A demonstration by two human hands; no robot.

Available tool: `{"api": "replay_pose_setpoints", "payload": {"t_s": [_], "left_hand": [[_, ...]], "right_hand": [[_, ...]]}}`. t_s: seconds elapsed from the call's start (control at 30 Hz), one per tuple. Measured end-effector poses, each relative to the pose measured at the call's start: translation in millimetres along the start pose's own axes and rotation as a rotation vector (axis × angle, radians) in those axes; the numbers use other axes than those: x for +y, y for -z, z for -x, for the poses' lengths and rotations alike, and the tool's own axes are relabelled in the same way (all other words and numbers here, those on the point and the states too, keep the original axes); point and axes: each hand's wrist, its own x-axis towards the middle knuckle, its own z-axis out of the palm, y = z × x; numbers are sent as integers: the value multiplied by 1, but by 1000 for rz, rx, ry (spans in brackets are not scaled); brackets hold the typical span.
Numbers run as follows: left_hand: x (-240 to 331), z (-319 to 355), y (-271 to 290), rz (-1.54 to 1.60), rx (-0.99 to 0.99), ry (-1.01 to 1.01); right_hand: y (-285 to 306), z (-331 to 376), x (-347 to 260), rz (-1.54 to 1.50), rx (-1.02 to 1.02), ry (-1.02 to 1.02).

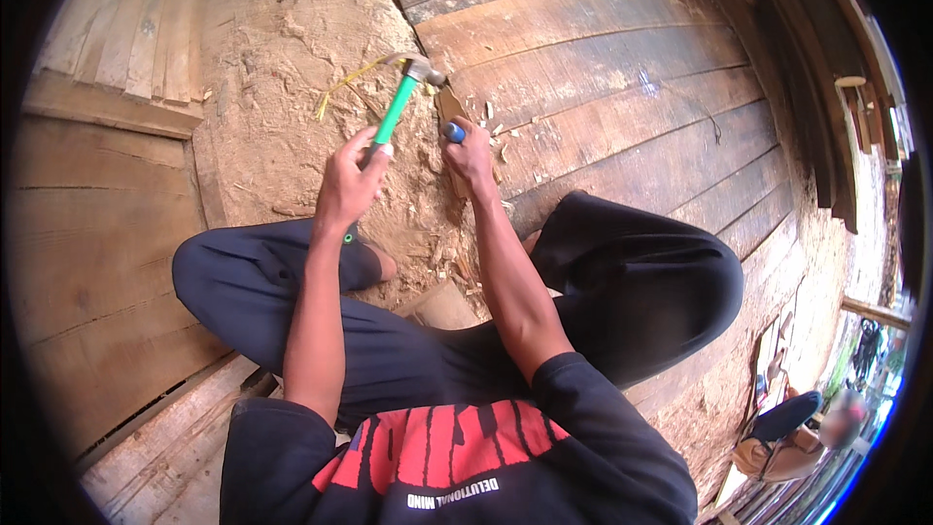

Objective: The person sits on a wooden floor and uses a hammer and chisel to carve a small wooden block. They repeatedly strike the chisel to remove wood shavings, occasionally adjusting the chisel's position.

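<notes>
My left hand (348, 180) is closed round the handle of a claw hammer (395, 109) with a green shaft and a steel head. The hammer is raised, its head close to my right hand and a little beyond it. My right hand (473, 154) grips a chisel (454, 132) by its blue handle, the butt end pointing up; its blade is hidden under the fist. Beneath that fist lies a narrow wooden piece (449, 105) along the edge of the planks. Pale wood chips (498, 144) are scattered round it.
Wide brown planks (603, 49) lie to the right, and boards (107, 204) stand at the left. Between them is sandy ground (262, 68) with a yellow strip (342, 85) on it. My bent legs flank the work. At the far lower right sits another person (787, 437).
</notes>
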Motion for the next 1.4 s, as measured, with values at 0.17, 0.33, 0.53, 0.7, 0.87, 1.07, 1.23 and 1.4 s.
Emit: {"api": "replay_pose_setpoints", "payload": {"t_s": [0.17,0.33,0.53,0.7,0.87,1.07,1.23,1.4], "left_hand": [[34,13,-10,-52,9,-153],[23,18,-16,-287,-88,-119],[6,20,-40,-252,-55,-226],[-3,21,-37,-198,134,-381],[-7,23,-33,-160,97,-401],[-9,33,-42,-290,189,-438],[2,34,-36,-232,113,-367],[-7,31,-38,-186,168,-432]], "right_hand": [[6,-5,15,-76,-133,-62],[16,-10,18,-47,-207,-32],[19,-26,78,-22,-120,5],[13,-14,41,22,-186,5],[17,-11,30,-116,-172,-5],[22,-11,47,-166,-227,-39],[28,-12,31,-128,-203,11],[31,-23,21,-114,-196,-19]]}}
